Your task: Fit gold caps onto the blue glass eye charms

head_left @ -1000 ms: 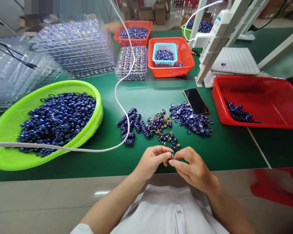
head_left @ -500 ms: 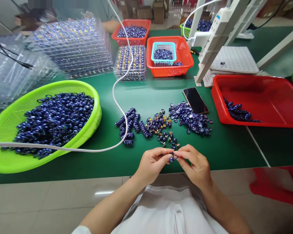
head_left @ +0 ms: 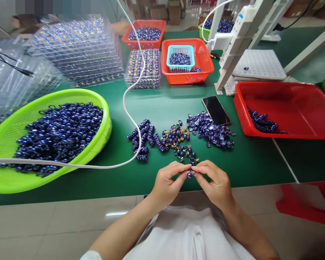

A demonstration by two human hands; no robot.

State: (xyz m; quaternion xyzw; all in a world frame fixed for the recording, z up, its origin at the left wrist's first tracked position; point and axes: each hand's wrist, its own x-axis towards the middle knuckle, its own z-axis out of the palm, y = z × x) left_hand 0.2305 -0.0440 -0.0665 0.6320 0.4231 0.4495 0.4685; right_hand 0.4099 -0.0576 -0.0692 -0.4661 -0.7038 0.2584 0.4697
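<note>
My left hand (head_left: 169, 179) and my right hand (head_left: 214, 181) meet at the near edge of the green table (head_left: 249, 159). Both pinch one small dark blue bead piece (head_left: 190, 174) between their fingertips. Just beyond them lie a few loose bead pieces (head_left: 186, 152). Further out are stacked blue rings in rows (head_left: 142, 137), a mixed cluster with gold parts (head_left: 174, 135) and a pile of flat blue stones (head_left: 211, 130).
A lime basket (head_left: 13, 180) full of blue rings sits left, with a white cable (head_left: 126, 108) across it. A phone (head_left: 216, 110) and a red tray (head_left: 292, 108) lie right. Stacked clear trays (head_left: 78, 50), orange baskets (head_left: 188, 77) and a white stand (head_left: 238, 36) are behind.
Both hands have stayed together on the small piece, shifting slightly and turning it between the fingertips. Nothing else on the table has moved.
</note>
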